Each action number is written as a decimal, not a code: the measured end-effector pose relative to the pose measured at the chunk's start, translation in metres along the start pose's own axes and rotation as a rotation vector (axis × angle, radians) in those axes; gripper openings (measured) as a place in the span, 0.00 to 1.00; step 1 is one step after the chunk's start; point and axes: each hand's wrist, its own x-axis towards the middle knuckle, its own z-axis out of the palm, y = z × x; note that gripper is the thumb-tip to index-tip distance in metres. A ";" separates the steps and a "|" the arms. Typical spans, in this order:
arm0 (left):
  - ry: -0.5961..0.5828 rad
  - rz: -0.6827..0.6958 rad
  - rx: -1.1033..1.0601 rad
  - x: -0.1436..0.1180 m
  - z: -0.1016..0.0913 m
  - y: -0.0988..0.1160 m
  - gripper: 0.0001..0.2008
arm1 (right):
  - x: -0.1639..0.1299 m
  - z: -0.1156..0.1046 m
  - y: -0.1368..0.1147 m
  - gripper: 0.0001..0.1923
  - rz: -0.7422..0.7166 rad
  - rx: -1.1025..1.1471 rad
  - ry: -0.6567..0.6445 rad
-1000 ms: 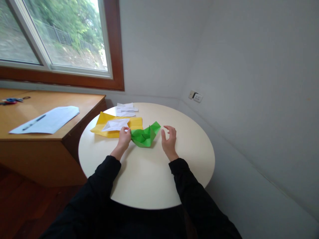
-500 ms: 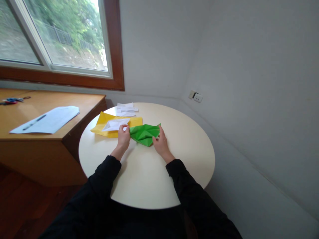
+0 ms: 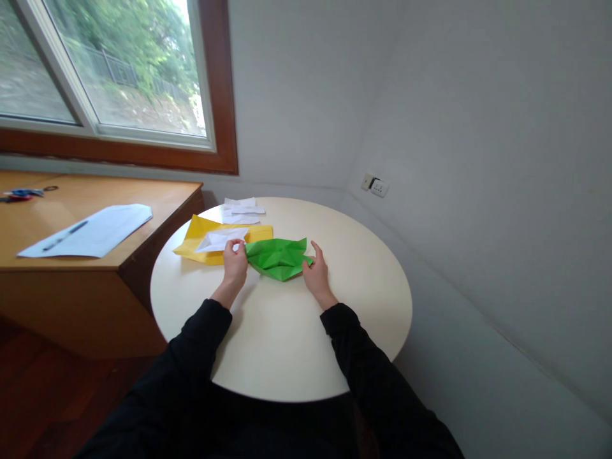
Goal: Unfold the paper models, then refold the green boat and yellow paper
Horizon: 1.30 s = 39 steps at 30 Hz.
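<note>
A creased green sheet of folded paper (image 3: 278, 257) is held low over the round white table, with fold lines spreading from its middle. My left hand (image 3: 234, 264) pinches its left end between thumb and fingers. At the opposite end, my right hand (image 3: 316, 275) has the paper's right corner between the thumb and the lower fingers, while its index finger stands raised off the sheet. Just behind my left hand lie a yellow sheet of paper (image 3: 261, 233) and, on top of it, a folded white paper (image 3: 217, 240).
White paper pieces (image 3: 241, 211) lie at the far edge of the round table (image 3: 287, 338). To the left, a wooden desk (image 3: 102, 188) carries a white sheet (image 3: 115, 226), a dark pen (image 3: 64, 236) and scissors (image 3: 25, 192). A wall socket (image 3: 380, 187) is behind.
My right hand has shifted slightly right, its index finger now apart from the sheet's upper corner. My left hand has moved a little left, and the green paper looks more spread.
</note>
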 end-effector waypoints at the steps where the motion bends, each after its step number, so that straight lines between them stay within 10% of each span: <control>1: 0.007 -0.001 0.004 0.000 0.000 0.001 0.05 | 0.001 -0.001 0.000 0.31 -0.001 0.008 0.019; 22: 0.056 -0.083 -0.060 -0.004 0.003 0.010 0.01 | 0.011 -0.009 -0.006 0.23 0.315 0.758 0.271; 39: -0.381 -0.540 -0.260 -0.017 0.002 0.032 0.14 | 0.003 -0.013 -0.026 0.15 -0.069 0.266 0.232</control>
